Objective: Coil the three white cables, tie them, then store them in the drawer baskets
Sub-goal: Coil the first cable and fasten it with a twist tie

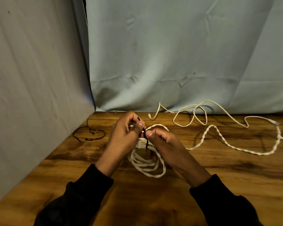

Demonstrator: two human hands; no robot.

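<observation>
- Left hand (123, 136) and right hand (165, 144) each pinch a black tie (146, 141) over the coil (147, 165) at mid-table (219, 185).
- The hands hide the coil's top; the tie's wrap is unclear.
- Twisted cable (235, 149) runs off the right edge.
- Thin cable (194, 116) lies loose behind.
- Black ties (88, 132) lie far left.

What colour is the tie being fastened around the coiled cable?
Black tie, against the white coiled cable; head view.
</observation>
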